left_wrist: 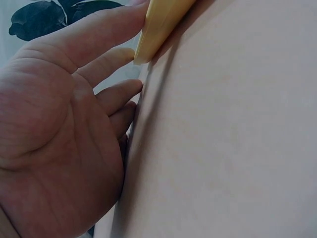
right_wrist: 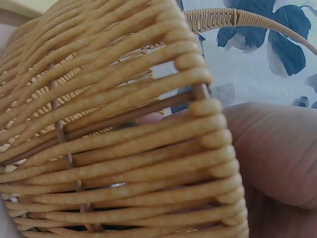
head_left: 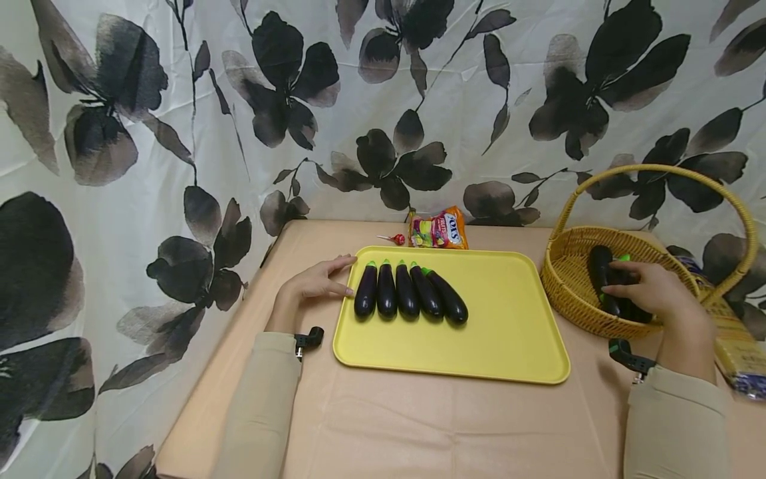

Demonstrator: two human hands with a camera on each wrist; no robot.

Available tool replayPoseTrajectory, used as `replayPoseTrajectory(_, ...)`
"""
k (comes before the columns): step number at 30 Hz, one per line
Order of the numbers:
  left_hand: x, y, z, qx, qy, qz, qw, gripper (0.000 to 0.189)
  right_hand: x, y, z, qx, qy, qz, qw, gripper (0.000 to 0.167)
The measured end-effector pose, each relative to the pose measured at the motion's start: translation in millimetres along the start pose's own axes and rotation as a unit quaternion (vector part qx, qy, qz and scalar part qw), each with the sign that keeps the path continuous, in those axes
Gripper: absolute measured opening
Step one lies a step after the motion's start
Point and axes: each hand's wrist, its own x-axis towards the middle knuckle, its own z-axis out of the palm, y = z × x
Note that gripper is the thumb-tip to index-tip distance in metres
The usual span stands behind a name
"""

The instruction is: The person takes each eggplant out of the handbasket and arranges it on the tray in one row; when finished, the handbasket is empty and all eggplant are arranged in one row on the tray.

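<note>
Right hand: here it is, over the wicker basket [head_left: 562,293], fingertips right at the dark eggplants [head_left: 598,266] inside; the weave hides most of the fingers in the right wrist view, so whether they grip one, I cannot tell!
Basket eggplants: just beyond the fingertips, one lying against the left of them, a green stem showing near the knuckles.
Left hand [head_left: 317,278]: fingers extended, touching the left rim of the yellow tray [head_left: 503,319].
Tray eggplants [head_left: 407,293]: five side by side, just right of the left hand, green ends away from the person, the rightmost slanting.
Behind the tray: a bright candy bag [head_left: 439,229] and a red lollipop [head_left: 396,239].
</note>
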Motion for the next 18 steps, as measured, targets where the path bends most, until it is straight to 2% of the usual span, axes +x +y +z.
replayPoseTrajectory(3, 0.3, 0.2, -0.2, -0.002, -0.001, 0.001, 1.0, 0.099, 0.6, -1.2, -1.0, 0.006, 0.006, 0.003, 1.0, 0.086)
replayPoseTrajectory(7, 0.1, -0.3, 1.0, -0.005, -0.001, 0.001, 1.0, 0.099, 0.5, -4.1, 1.2, 0.037, 0.049, 0.011, 0.998, 0.079)
replayPoseTrajectory(12, 0.3, 0.2, 0.9, -0.007, 0.0, -0.004, 1.0, 0.099, 0.4, -13.5, 1.7, 0.07, 0.125, -0.008, 0.9896, 0.072)
replayPoseTrajectory(18, -0.3, 0.1, 0.0, -0.005, 0.001, -0.003, 1.0, 0.099, 1.2, -34.4, 2.0, 0.11, 0.175, -0.04, 0.9776, 0.068)
